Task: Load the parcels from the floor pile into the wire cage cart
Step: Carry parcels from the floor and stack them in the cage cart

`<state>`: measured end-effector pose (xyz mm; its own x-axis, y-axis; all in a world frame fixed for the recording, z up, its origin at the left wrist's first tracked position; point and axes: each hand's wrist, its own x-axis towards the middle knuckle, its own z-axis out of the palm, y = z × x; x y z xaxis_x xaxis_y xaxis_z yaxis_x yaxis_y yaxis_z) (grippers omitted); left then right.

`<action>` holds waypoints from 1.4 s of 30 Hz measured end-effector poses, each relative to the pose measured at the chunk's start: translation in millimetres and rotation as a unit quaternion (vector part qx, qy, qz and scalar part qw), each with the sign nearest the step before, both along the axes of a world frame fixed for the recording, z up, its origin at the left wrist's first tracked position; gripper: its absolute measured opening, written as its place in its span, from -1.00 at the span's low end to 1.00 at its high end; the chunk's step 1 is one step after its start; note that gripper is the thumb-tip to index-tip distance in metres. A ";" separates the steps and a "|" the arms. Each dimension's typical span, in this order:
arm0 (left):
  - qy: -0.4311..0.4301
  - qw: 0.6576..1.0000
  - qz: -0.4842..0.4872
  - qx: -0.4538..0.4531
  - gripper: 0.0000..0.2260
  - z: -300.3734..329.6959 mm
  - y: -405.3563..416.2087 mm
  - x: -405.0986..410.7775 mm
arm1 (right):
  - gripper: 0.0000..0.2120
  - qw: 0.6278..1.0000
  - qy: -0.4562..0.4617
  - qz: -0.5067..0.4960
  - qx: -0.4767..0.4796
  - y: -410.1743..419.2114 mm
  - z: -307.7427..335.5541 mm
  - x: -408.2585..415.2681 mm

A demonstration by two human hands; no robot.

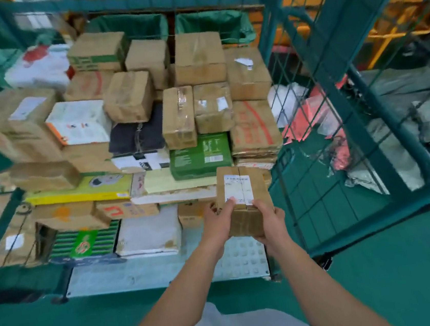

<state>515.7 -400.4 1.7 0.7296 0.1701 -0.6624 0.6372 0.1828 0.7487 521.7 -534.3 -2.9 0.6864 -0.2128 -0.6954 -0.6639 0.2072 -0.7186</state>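
The left hand [218,217] curls round the near left edge of a small brown parcel [243,199] (white label up) — the box sits between both palms. The right hand [270,222] grips its right side from below, just beside the wire cage cart [311,151] wall, above the stacked boxes [134,123].

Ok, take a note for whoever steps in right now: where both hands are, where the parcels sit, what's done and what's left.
Left hand: grips the near left edge of a small brown box.
Right hand: grips the same box from the right, fingers under it.
The box, white label up, is held above the wire cage cart, at its front right.
Done: many parcels are stacked in the cart, with a green box just beyond the held one.
Left: set this box down on the stack. The floor pile is out of view, so the remaining count is unknown.
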 end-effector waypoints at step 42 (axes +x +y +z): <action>-0.080 0.963 -0.232 0.112 -0.54 38.5 -61.2 305.9 | -0.40 0.936 -0.075 -0.245 0.239 -47.3 11.7 304.8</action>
